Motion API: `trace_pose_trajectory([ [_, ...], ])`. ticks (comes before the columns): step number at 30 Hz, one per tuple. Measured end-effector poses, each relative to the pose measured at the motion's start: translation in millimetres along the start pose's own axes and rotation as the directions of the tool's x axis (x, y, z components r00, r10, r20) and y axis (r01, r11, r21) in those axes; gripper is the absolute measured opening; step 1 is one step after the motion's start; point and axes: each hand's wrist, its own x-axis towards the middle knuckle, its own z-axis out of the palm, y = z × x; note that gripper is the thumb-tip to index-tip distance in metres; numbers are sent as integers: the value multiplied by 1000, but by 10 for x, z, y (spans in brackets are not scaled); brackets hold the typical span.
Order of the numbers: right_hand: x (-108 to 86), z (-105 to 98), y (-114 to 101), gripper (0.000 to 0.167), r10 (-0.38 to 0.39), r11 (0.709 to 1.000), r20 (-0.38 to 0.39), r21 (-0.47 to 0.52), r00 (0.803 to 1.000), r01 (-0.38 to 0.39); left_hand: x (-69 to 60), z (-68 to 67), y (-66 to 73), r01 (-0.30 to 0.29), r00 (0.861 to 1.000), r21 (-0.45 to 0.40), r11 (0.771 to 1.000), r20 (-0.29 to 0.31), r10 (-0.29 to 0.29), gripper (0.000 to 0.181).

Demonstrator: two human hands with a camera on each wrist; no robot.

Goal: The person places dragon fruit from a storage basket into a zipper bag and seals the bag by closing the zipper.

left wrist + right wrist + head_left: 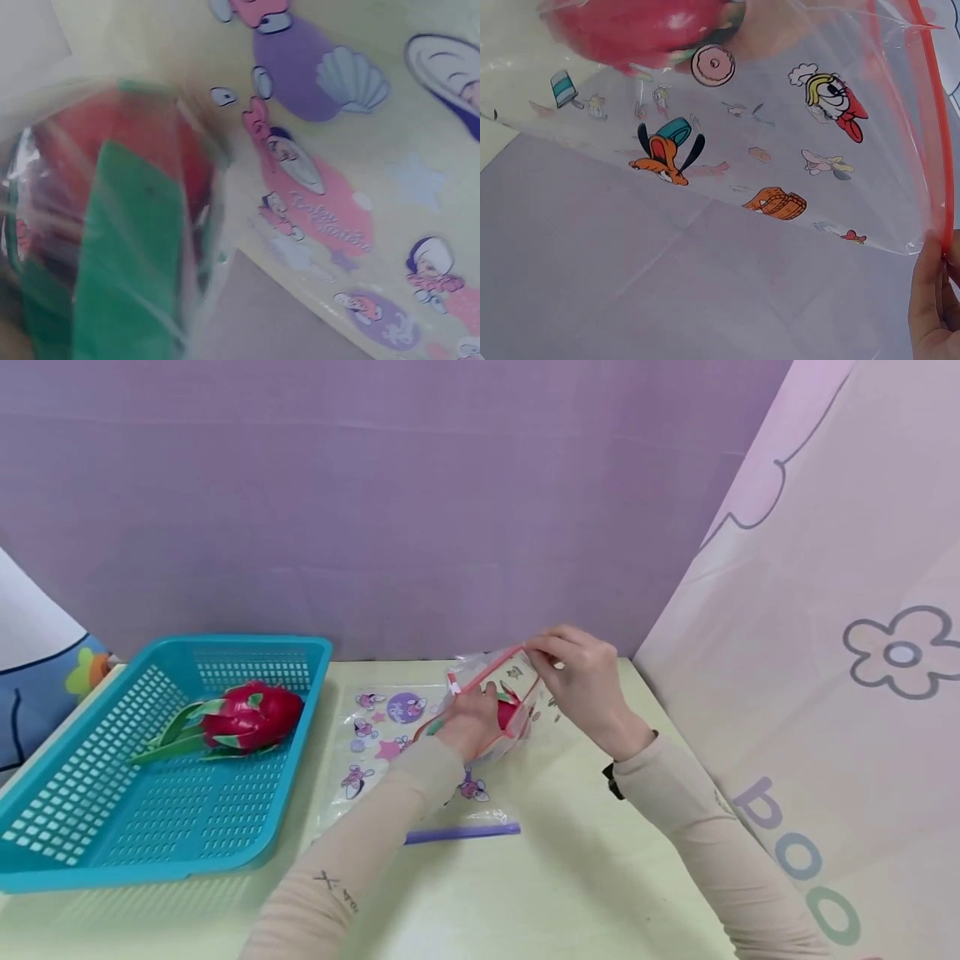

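Observation:
A clear printed zip bag [495, 747] with a red zip edge is held up over the table, its mouth spread. My right hand [581, 681] pinches the far right corner of the red edge; the right wrist view shows those fingertips [930, 292] on it. My left hand [471, 720] is in the bag's mouth, gripping a red dragon fruit [507, 713] with green leaves; its curled fingers are partly hidden. Through the plastic, the fruit [641, 30] shows in the right wrist view, and a broad green leaf [131, 240] in the left wrist view.
A blue-green basket [303, 752] stands on the left of the table with another dragon fruit [255, 717] in it. A flat printed bag with a purple zip [461, 833] lies under my left forearm. Purple cloth [420, 527] hangs behind; pale cloth [810, 710] hangs at right.

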Motion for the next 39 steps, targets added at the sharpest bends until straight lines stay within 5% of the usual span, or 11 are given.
trace_pose_trajectory([
  [11, 10, 25, 7, 4, 61, 997, 24, 38, 998, -62, -54, 131, -90, -52, 998, -144, 988, -51, 45, 87],
  [19, 34, 75, 41, 4, 114, 991, 54, 70, 992, -117, -368, -105, -116, -216, 974, -288, 933, -135, 184, 63],
  [25, 30, 84, 80, 4, 178, 978, 58, 101, 982, -183, -736, -463, -36, -374, 922, -196, 906, -181, 342, 42],
  [30, 15, 75, 89, 4, 239, 962, 72, 120, 968, -246, -982, -858, -112, -401, 906, -282, 871, -263, 332, 26],
  [33, 20, 75, 93, 5, 258, 956, 73, 126, 963, -265, -990, -1033, -276, -438, 872, -229, 869, -343, 349, 24],
  [35, 26, 71, 95, 6, 271, 951, 71, 135, 960, -279, -938, -1071, -391, -464, 847, -117, 878, -350, 401, 25],
  [39, 27, 69, 92, 6, 301, 939, 69, 155, 951, -308, -811, -968, -561, -554, 789, 119, 824, -240, 565, 29],
])
